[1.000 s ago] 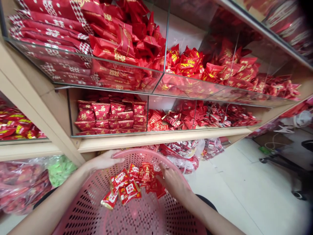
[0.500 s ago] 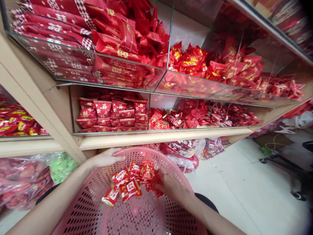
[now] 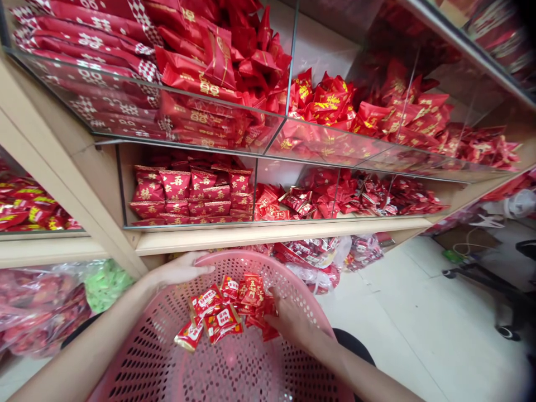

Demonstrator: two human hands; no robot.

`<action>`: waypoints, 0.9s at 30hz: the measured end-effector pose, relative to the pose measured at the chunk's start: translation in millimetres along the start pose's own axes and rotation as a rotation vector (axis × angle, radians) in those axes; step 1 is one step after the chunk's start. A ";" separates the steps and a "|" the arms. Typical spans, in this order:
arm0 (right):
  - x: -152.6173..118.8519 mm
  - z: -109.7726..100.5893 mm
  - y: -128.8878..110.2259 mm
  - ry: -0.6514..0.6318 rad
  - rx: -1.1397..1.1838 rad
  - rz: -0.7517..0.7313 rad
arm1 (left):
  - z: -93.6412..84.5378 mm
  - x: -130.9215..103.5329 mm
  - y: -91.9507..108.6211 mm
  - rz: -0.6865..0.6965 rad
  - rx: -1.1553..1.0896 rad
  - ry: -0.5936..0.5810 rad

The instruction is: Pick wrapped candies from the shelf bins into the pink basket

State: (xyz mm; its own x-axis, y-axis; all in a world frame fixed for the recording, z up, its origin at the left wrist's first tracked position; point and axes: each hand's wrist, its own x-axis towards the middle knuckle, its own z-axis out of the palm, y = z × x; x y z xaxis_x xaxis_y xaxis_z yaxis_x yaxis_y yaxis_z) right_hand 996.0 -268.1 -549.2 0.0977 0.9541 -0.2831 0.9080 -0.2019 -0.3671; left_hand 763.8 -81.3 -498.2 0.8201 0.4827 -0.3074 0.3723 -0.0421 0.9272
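A pink perforated plastic basket (image 3: 226, 385) is tilted toward me below the shelf. My left hand (image 3: 184, 271) grips its far rim at the left, thumb inside and the other fingers hidden behind the wall. Several small red candy packets with gold and white lettering lie inside, among them an orange-and-red packet (image 3: 223, 322) and a red packet with gold characters (image 3: 252, 289). My right hand (image 3: 295, 321) is inside the basket at the right, thumb and fingers apart, beside red packets (image 3: 266, 324) and close against them.
Wooden shelves (image 3: 285, 234) with clear dividers hold heaps of red packets, some in neat stacks (image 3: 192, 192). Below are plastic bags of packets (image 3: 314, 262) and a green bag (image 3: 106, 287). Tiled floor (image 3: 419, 324) and a wheeled chair base (image 3: 502, 312) are at the right.
My right hand has eased slightly right, and more of the red packets beside its thumb show. My left hand and the basket stay in place.
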 end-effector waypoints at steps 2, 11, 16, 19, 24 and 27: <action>0.6 2.8 2.6 0.036 -0.038 -0.029 | -0.6 0.5 -1.1 -0.010 0.022 0.007; 3.3 -54.1 -15.9 0.003 -0.129 0.010 | -2.4 2.3 -7.0 0.008 -0.005 -0.004; 40.7 -165.0 -45.1 0.324 -0.152 -0.110 | -1.0 3.3 -3.2 0.006 0.014 -0.003; 81.6 -208.4 -54.1 0.566 -0.184 -0.170 | -1.5 4.4 -3.4 -0.032 0.068 0.016; 138.3 -214.8 -47.4 0.534 -0.117 -0.127 | -3.5 3.4 -5.1 -0.006 0.100 0.011; 148.1 -205.8 -43.4 0.508 -0.024 -0.094 | -3.4 1.8 -4.5 -0.009 0.094 0.017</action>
State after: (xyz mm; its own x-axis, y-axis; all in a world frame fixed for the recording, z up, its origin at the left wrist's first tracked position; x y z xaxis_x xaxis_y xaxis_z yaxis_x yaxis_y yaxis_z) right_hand 1054.9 -72.5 -392.8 0.1952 0.9560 0.2190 0.9308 -0.1102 -0.3484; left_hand 762.1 -77.3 -502.2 0.8091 0.4985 -0.3113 0.4197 -0.1193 0.8998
